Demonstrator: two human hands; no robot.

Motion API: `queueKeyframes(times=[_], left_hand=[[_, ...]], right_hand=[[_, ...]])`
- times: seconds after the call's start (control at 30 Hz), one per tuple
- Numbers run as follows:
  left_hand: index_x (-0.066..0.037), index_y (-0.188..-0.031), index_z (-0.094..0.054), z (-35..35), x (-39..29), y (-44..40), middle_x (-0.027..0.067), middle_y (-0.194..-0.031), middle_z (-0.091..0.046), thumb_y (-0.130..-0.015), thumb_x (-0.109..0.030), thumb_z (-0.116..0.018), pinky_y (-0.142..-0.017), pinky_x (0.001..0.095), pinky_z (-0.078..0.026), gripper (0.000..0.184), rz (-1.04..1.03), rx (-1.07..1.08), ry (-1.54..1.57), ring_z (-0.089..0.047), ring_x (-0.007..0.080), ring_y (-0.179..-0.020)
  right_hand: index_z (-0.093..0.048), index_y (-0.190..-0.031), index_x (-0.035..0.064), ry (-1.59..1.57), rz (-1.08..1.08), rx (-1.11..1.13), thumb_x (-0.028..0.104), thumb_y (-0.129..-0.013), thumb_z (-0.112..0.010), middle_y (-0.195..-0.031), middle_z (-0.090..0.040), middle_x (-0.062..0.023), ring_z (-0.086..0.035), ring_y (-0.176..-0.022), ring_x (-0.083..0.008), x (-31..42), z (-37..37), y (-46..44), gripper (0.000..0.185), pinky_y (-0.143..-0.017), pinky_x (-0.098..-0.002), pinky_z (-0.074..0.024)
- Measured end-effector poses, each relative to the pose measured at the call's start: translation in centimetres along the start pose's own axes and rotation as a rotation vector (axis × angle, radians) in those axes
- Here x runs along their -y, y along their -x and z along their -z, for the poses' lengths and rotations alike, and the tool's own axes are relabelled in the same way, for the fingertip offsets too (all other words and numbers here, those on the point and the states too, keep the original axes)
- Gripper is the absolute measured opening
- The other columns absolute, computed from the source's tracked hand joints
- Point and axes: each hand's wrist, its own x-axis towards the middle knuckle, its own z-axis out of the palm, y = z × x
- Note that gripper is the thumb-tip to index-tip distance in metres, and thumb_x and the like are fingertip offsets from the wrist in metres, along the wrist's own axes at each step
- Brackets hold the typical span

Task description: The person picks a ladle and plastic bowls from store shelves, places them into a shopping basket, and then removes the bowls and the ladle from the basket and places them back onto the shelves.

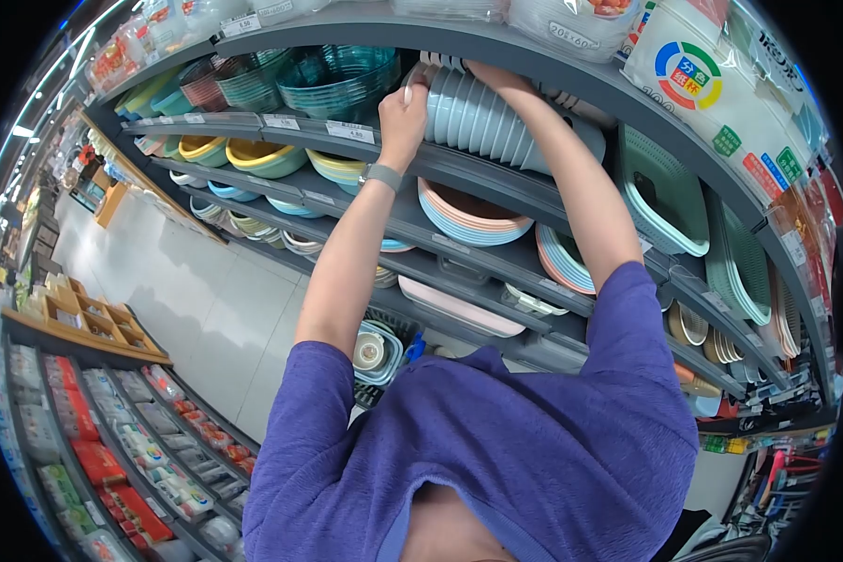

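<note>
clasping the left edge of the tilted blue-grey container stack (pixel 482 117) on the upper shelf (pixel 311 129) is the left grip (pixel 404 117); the right grip (pixel 492 78) reaches over the stack's top (fingers hidden, so i cannot tell its hold). teal bowls (pixel 339 84) sit at left.

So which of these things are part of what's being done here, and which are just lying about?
In use:
Grey tubs, nested on their side
Left hand, at one end of them
Right hand, by their upper side, partly hidden

Just nearby, on shelves:
Teal bowls
Yellow bowls
Green baskets
Pink tray
</note>
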Motion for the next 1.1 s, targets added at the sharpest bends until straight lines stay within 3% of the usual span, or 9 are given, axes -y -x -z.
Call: queueKeyframes(times=[0.33, 0.4, 0.6, 0.77, 1.1], left_hand=[[0.01, -0.073, -0.06, 0.2, -0.2, 0.3, 0.0131, -0.054, -0.053, -0.093, -0.025, -0.056, -0.055, 0.0353, -0.042, 0.04, 0.039, 0.02, -0.031, -0.047, 0.012, -0.054], [0.01, -0.072, -0.059, -0.2, 0.1, 0.3, 0.0116, -0.054, -0.052, -0.093, -0.025, -0.056, -0.054, 0.0347, -0.041, 0.041, -0.032, -0.026, 0.005, -0.046, 0.0113, -0.054], [0.01, -0.07, -0.057, 0.0, 0.2, 0.1, 0.0086, -0.053, -0.048, -0.093, -0.024, -0.057, -0.053, 0.033, -0.038, 0.041, 0.015, 0.018, 0.025, -0.042, 0.0095, -0.056], [0.005, -0.062, -0.053, -0.2, 0.9, -0.1, 0.0009, -0.051, -0.044, -0.094, -0.024, -0.057, -0.048, 0.03, -0.031, 0.043, -0.008, 0.04, 0.094, -0.037, 0.0062, -0.055], [0.006, -0.063, -0.053, -0.2, 0.3, 0.1, 0.0, -0.052, -0.044, -0.093, -0.021, -0.057, -0.049, 0.0301, -0.031, 0.041, 0.012, 0.021, 0.115, -0.037, 0.006, -0.055]], right_hand=[[-0.063, -0.119, 0.0044, -0.001, 0.009, -0.022, 0.036, -0.088, -0.063, -0.12, -0.063, -0.0212, -0.057, -0.114, -0.0364, -0.1, -1.2, -1.6, 0.044, -0.096, -0.0426, -0.0456], [-0.063, -0.119, 0.0045, 0.002, 0.0, -0.024, 0.036, -0.088, -0.063, -0.12, -0.063, -0.0211, -0.057, -0.114, -0.0364, -0.8, -0.4, 0.1, 0.044, -0.096, -0.0426, -0.0456], [-0.063, -0.119, 0.0046, 0.005, -0.041, -0.029, 0.036, -0.088, -0.063, -0.12, -0.063, -0.021, -0.057, -0.114, -0.0363, -1.7, -4.7, -3.3, 0.044, -0.096, -0.0426, -0.0457], [-0.063, -0.119, 0.0046, 0.005, -0.067, -0.032, 0.036, -0.088, -0.062, -0.12, -0.063, -0.0208, -0.058, -0.113, -0.0362, -2.9, -6.3, -4.3, 0.044, -0.096, -0.0426, -0.0457], [-0.063, -0.118, 0.0048, -0.008, -0.045, -0.053, 0.036, -0.089, -0.062, -0.119, -0.063, -0.0206, -0.058, -0.113, -0.036, -3.4, -6.0, -4.5, 0.043, -0.096, -0.0426, -0.0458]])
